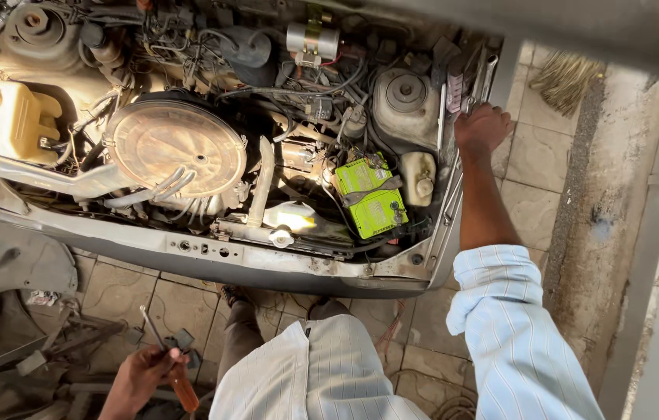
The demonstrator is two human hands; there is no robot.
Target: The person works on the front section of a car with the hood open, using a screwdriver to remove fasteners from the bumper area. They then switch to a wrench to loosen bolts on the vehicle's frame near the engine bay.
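I look down into an open car engine bay (189, 253). My right hand (481, 128) reaches over the right fender edge and grips among several metal wrenches (465, 93) lying there. My left hand (143, 377) hangs low beside my leg, closed around a screwdriver (178, 381) with an orange-brown handle and a thin metal shaft pointing up. A round dusty air cleaner cover (174, 148) sits in the middle of the bay. A bright green battery (372, 198) lies to the right of it.
A cream fluid reservoir (10, 117) sits at the bay's left, a smaller white bottle (420, 177) beside the battery. A detached grey body panel (3, 260) and scrap parts lie on the tiled floor at left. A straw broom (566, 78) rests at upper right.
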